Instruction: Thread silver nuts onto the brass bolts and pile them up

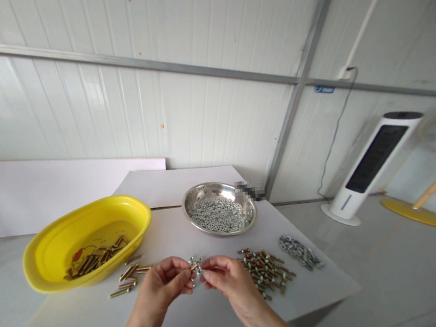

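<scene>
Both bare hands are raised close together above the near part of the white table, each in a narrow pinch. The left hand and the right hand meet at a small cluster of silver-coloured hardware in the middle of the frame, where the end of a brass-coloured bolt pokes out beside the right hand's fingertips (which hand bears most of the load, I cannot tell). Just left of the left hand lie a few loose brass-coloured bolts, and beyond them, at left, sits a yellow plastic basin with more bolts in its bottom. Just right of the right hand is a heap of brass-coloured bolts fitted with silver pieces, then a smaller heap of silver washers and nuts. At the table's far side, a stainless steel bowl is filled with silver nuts or washers, and a pixelated patch covers its right rim. At right stand a white tower fan with a dark panel and a fan on a round yellow base. A small blue label sits on the white panelled wall at upper right, too blurred to read, and no other writing is legible.
</scene>
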A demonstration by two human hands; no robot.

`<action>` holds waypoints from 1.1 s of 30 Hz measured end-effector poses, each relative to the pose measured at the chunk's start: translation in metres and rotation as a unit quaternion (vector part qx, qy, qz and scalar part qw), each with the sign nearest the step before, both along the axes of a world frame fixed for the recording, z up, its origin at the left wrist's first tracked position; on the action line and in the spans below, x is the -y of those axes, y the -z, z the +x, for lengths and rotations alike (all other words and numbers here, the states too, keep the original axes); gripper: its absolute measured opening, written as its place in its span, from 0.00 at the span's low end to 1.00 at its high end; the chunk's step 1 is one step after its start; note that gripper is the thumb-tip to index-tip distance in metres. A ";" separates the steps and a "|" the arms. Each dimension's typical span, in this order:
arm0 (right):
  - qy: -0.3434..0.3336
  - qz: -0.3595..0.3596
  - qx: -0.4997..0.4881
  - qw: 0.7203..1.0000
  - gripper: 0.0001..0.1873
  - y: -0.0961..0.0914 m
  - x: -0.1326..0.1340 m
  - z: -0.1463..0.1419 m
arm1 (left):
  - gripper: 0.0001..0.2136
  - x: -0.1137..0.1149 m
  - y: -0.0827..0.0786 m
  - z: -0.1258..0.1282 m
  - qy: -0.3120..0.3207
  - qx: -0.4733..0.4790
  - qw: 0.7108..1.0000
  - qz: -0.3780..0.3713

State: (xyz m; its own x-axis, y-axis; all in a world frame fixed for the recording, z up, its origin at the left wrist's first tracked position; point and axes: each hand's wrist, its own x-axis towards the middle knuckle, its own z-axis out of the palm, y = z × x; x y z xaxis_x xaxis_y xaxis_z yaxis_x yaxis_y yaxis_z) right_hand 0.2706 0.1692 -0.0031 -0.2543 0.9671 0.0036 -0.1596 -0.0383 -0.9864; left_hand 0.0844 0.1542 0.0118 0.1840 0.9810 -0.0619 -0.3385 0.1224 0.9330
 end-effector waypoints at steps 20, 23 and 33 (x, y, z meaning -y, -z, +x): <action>0.053 0.189 0.091 0.976 0.08 -0.014 0.003 0.015 | 0.14 -0.005 0.016 0.020 0.009 -0.041 0.999 0.017; 0.057 0.198 0.108 0.973 0.08 -0.013 0.005 0.015 | 0.09 0.000 0.008 0.022 -0.020 -0.138 0.985 0.097; 0.054 0.129 0.059 0.988 0.06 -0.012 0.004 0.010 | 0.06 0.009 -0.004 0.020 -0.057 -0.250 0.949 0.185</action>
